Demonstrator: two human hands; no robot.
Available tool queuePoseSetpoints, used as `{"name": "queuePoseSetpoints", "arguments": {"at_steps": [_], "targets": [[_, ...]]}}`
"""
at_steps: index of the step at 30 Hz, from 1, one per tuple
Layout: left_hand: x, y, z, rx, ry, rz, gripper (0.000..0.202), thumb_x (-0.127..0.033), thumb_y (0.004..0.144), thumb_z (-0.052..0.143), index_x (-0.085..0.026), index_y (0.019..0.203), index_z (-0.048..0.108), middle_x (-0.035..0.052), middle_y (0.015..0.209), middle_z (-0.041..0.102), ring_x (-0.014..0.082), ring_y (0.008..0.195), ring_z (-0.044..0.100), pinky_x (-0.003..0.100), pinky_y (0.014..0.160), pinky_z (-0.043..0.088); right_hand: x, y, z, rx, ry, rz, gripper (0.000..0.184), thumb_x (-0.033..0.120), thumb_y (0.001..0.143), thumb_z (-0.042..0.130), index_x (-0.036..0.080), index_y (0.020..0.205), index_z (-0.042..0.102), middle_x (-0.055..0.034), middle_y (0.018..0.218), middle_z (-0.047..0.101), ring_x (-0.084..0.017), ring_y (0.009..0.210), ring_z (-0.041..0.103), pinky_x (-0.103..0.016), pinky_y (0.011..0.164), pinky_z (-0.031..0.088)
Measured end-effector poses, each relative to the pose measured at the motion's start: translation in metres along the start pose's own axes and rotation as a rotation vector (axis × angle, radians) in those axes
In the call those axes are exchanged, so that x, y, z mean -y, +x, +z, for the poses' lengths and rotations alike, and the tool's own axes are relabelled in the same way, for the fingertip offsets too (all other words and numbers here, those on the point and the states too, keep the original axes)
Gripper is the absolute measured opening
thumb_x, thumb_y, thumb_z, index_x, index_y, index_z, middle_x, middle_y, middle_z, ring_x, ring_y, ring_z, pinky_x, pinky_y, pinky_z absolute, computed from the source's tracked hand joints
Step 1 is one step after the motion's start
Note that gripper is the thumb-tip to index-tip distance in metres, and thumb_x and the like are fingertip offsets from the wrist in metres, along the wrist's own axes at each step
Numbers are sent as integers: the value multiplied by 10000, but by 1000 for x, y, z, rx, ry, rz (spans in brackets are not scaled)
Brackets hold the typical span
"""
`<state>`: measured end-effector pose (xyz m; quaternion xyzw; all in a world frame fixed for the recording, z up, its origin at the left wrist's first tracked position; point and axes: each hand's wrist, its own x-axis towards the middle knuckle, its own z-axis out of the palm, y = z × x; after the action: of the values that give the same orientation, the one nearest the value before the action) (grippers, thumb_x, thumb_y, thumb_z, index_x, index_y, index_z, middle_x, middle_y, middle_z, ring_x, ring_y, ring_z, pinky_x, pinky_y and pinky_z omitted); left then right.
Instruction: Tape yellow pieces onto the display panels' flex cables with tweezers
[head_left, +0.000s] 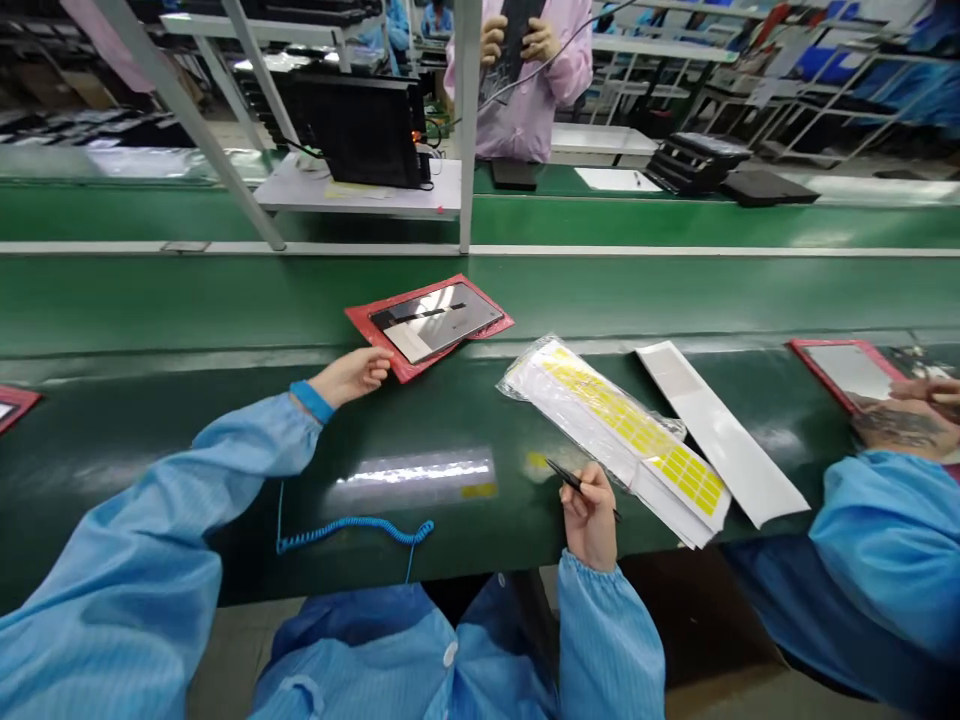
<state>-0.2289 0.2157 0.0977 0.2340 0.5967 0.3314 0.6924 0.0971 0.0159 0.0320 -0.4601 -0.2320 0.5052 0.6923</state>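
The left arm stretches forward, and the left hand (pixel 352 375) lies with curled fingers at the near left corner of the red tray (pixel 429 322). Whether it pinches the edge or only touches it, I cannot tell. Well to the right of the tray and nearer the body, the right hand (pixel 591 515) is clenched around a thin black tool (pixel 570 480), possibly tweezers.

The tray rests on a green belt (pixel 225 300). To its right lie a bagged sheet of yellow labels (pixel 622 435) and a white strip (pixel 720 430). Nearer than the tray runs a blue coiled cord (pixel 352 528), and beyond it stands a person in pink (pixel 525 100).

The tray carries a glossy grey panel (pixel 439 318) crossed by a dark bar.
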Motion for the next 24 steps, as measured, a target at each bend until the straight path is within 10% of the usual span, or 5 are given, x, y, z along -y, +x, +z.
{"name": "queuePoseSetpoints", "arguments": {"at_steps": [5,11,18,21,24], "targets": [[86,-62,25,191,-219,-143,213,-183,939,602,-163,765,480,-98,588,309,18,392,277,96,337,219,1,0,0,27,-30,-15,219,238,679,613,199,675,398,40,503,558,-26,356,209,-133,386,196],[163,-107,77,376,-441,-267,302,-150,921,609,-185,704,401,-110,558,237,16,391,247,93,365,206,1,1,2,15,-67,-16,224,237,649,608,205,680,388,52,484,552,-35,361,215,-137,384,187],[197,-134,79,555,-479,-325,250,-396,920,601,-149,890,582,8,651,589,71,416,473,163,389,327,3,-16,35,29,-186,-38,177,229,648,594,202,678,421,35,497,577,-29,343,251,-141,380,160],[205,-156,57,691,-128,-82,366,-513,920,552,-161,858,635,74,676,661,153,485,580,233,442,409,-6,-30,57,98,-253,4,135,208,647,601,202,689,473,41,536,576,-49,351,362,-159,370,180],[211,-165,34,303,338,485,240,-342,943,540,-204,777,646,44,707,675,170,645,637,277,636,493,-22,-41,73,212,-332,66,90,197,689,609,202,705,521,46,528,553,-73,384,421,-181,389,260]]}}
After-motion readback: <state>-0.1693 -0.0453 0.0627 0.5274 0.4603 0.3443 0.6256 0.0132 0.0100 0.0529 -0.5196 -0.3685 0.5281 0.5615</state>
